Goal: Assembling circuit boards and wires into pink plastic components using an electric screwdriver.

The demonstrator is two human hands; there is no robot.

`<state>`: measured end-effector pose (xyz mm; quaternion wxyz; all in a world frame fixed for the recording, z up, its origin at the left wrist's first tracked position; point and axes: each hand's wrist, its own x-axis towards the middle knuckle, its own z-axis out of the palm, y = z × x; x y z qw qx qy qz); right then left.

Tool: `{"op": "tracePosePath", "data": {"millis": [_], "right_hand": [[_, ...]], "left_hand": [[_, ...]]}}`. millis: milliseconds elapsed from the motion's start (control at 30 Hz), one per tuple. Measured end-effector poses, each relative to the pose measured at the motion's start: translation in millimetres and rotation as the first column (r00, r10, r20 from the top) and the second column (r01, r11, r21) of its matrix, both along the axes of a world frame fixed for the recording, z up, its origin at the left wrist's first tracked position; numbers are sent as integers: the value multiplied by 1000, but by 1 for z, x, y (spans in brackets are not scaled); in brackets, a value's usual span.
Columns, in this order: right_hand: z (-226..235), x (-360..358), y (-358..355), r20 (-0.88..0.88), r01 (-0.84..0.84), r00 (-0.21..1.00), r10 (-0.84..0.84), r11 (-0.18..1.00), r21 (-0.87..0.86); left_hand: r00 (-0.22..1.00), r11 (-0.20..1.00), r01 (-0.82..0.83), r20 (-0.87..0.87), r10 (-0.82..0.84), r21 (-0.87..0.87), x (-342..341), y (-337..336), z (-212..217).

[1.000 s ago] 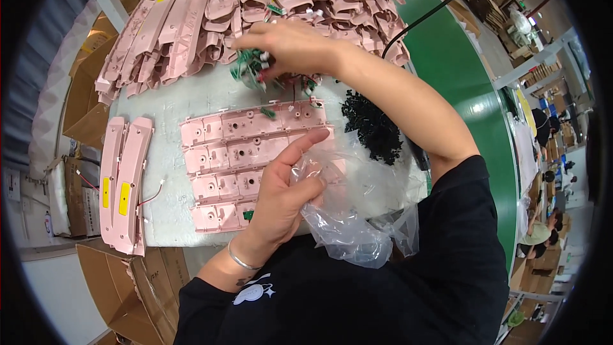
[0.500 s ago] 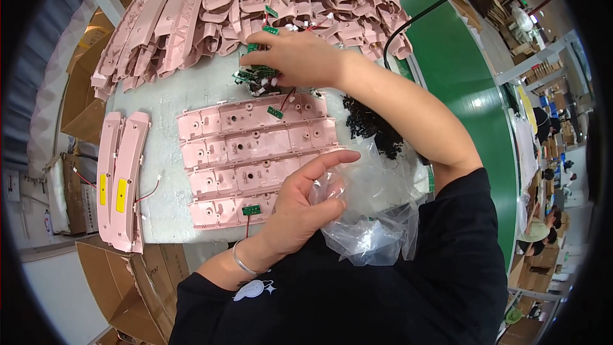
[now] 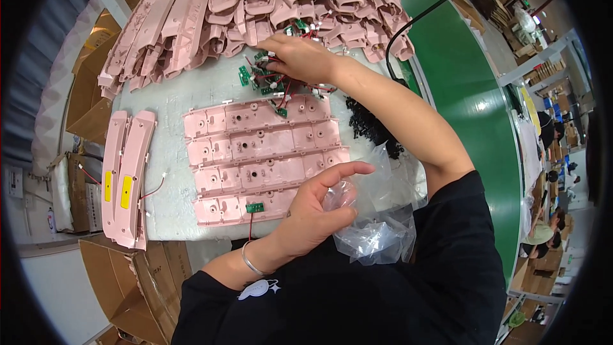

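My left hand (image 3: 316, 207) is in front of the near edge of the work surface, its fingers curled round part of a crumpled clear plastic bag (image 3: 377, 236). Thumb and forefinger stand apart. At the back, my right hand (image 3: 299, 57) grips into a heap of small green circuit boards (image 3: 260, 76) with red and black wires; its fingertips are partly hidden. Several pink plastic housings (image 3: 281, 137) lie side by side, hollow side up, between my hands. One green board (image 3: 255, 207) rests on the nearest housing, another (image 3: 280, 110) on the farthest.
Pink shells (image 3: 255, 0) are piled along the back. Two pink covers (image 3: 131, 160) with yellow labels lie at the left. Small black parts (image 3: 370, 124) are heaped under my right forearm. A green strip (image 3: 466, 102) runs along the right; a cardboard box (image 3: 121, 275) stands below left.
My right hand has shifted a little within the heap of circuit boards. Those boards now lie more spread, with more red wires showing. My left hand still has the bag.
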<state>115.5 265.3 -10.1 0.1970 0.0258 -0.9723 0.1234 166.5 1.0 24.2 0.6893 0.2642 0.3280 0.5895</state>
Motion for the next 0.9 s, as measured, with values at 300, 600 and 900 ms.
{"op": "tracePosePath", "data": {"millis": [300,600,900], "right_hand": [[55,39,-57,168,-123,982,85,966,229],[28,38,-43,101,-175,984,148,908,380],[-4,20,-17,102,-97,993,62,913,396]], "left_hand": [[1000,1000,-14,-5,14,3,0,1,-5],[999,999,36,-2,-36,-23,3,-1,-4],[997,997,75,-33,-76,-28,8,-2,-5]]}}
